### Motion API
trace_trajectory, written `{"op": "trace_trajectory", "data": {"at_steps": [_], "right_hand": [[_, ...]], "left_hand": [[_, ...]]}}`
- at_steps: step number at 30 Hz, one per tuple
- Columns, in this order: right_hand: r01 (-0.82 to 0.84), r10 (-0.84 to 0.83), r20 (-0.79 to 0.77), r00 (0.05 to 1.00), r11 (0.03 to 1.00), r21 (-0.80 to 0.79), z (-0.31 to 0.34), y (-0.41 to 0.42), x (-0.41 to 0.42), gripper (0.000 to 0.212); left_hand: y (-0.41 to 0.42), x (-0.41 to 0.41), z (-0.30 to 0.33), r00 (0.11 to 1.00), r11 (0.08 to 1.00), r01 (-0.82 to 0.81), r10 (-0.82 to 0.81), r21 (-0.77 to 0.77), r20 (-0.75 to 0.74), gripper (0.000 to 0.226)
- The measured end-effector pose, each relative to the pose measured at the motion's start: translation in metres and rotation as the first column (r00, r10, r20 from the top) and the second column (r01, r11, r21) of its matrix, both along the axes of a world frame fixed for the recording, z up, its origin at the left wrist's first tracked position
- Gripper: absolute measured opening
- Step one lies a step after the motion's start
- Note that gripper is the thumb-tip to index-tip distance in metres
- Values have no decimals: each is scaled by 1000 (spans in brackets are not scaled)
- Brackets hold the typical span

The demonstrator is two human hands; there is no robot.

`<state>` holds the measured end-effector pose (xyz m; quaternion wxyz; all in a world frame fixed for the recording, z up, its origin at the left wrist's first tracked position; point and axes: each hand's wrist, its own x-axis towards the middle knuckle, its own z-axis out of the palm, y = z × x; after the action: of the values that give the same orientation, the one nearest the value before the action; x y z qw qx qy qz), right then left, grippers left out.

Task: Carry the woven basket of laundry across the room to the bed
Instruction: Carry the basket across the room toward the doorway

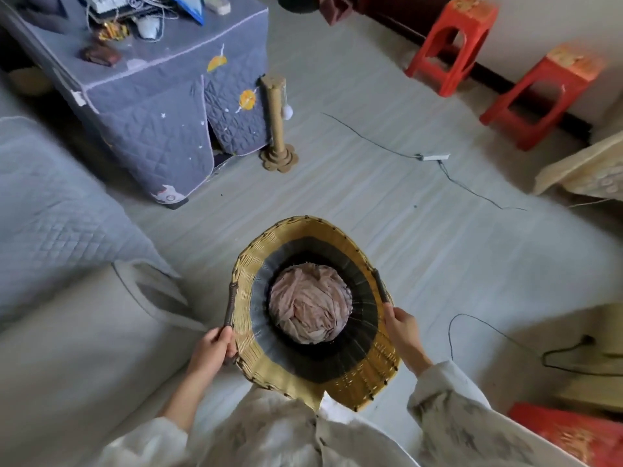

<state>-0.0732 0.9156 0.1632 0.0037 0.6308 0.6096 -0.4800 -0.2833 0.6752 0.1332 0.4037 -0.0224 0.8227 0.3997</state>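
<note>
A round woven basket with a yellow rim band and dark inner bands hangs in front of my body, seen from above. A crumpled pinkish cloth fills its bottom. My left hand is closed around the dark handle on the basket's left side. On the right, my right hand grips the rim just below the right handle. The basket is off the floor, tilted slightly toward me.
A grey quilted bed or sofa lies to my left. A quilt-covered table with clutter stands ahead left, a cat scratching post beside it. Two red stools line the far wall. A power strip with cable crosses the floor.
</note>
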Motion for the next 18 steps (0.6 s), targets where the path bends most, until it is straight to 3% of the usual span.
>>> {"op": "trace_trajectory", "data": {"at_steps": [8,18], "right_hand": [[232,-232,7,973,972,-32,12,110,-50,35],[255,-254,-11,967,967,29,14,251,-131,41]], "left_hand": [[136,-104,-10,992,996,86,-85,-4,91,26],[291,-181,-6,980,986,160,-152,-53,130,29]]}}
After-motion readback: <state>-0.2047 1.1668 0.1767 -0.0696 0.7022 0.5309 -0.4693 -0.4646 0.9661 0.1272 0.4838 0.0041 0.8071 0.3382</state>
